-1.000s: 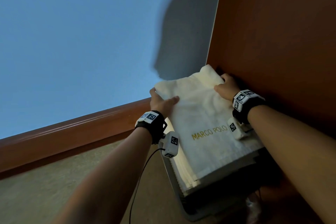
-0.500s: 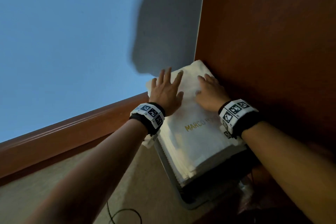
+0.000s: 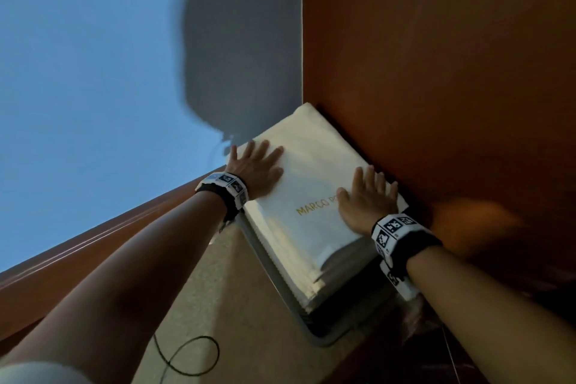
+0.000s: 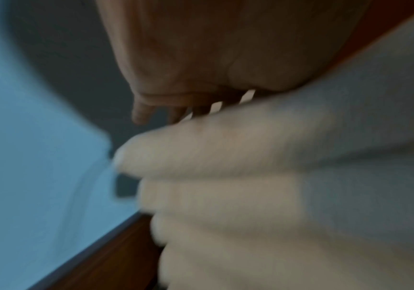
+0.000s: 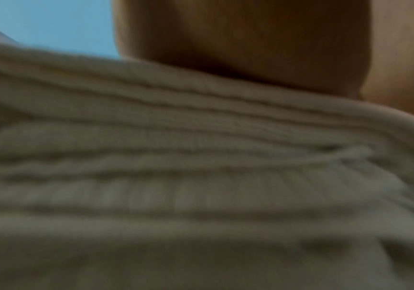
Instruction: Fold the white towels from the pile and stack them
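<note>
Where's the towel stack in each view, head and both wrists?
Head: towel stack right of centre, in the corner under the brown panel, both hands flat on top.
Left wrist: stack fills centre and right, under the left hand.
Right wrist: stack fills the lower part, blurred, under the right hand.
Shared landmark: the blue wall, at left in each view.

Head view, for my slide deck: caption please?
Both hands, left hand and right hand, press flat on stacked white towels.

Blue wall (image 3: 93,72), brown wooden panel (image 3: 436,56)
</note>
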A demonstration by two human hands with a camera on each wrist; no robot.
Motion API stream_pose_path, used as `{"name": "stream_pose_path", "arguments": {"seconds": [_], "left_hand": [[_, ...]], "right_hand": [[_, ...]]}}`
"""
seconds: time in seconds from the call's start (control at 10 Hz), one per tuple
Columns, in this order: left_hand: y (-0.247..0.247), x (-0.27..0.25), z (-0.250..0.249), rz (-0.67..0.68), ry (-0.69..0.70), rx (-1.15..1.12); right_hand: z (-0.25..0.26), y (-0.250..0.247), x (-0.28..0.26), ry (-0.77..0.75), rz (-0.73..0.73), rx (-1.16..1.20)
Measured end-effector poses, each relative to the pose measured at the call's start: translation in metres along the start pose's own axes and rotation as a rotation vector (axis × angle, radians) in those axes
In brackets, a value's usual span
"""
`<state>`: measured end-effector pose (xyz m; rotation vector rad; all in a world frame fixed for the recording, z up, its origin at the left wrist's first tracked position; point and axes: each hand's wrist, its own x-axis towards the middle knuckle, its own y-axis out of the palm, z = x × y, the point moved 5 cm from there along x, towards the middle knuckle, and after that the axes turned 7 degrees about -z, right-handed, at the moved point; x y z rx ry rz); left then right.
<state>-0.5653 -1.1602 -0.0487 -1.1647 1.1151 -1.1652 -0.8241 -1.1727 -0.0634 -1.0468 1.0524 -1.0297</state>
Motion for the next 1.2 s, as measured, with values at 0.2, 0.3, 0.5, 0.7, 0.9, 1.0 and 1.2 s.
{"name": "stream_pose_path", "arguments": {"seconds": [0.2, 0.3, 0.5, 0.7, 0.9, 1.0, 1.2], "left_hand": [[-0.034, 0.044, -0.068, 0.027, 0.236, -0.032], [-0.014, 0.060, -0.071, 0.073, 0.268, 0.033], [0.009, 0.071, -0.038, -0.027, 0.139, -0.049], [-0.019, 0.044, -0.040, -0.139, 0.007, -0.067], [0.001, -0.015, -0.066, -0.104, 0.115, -0.167], [0.015, -0.021, -0.048, -0.105, 0.119, -0.163], [-0.005, -0.041, -0.023, -0.060, 0.007, -0.159]], "right_hand": [[0.045, -0.007, -0.015, -0.005, 0.016, 0.131], [0.040, 0.016, -0.014, -0.016, -0.061, 0.116], [0.008, 0.019, -0.004, 0.073, -0.117, 0.113], [0.008, 0.003, -0.013, 0.139, -0.049, 0.105], [0.050, 0.009, -0.034, -0.016, -0.122, 0.138], [0.042, 0.016, -0.037, -0.005, -0.207, 0.096], [0.038, 0.003, -0.042, 0.041, -0.179, 0.111]]}}
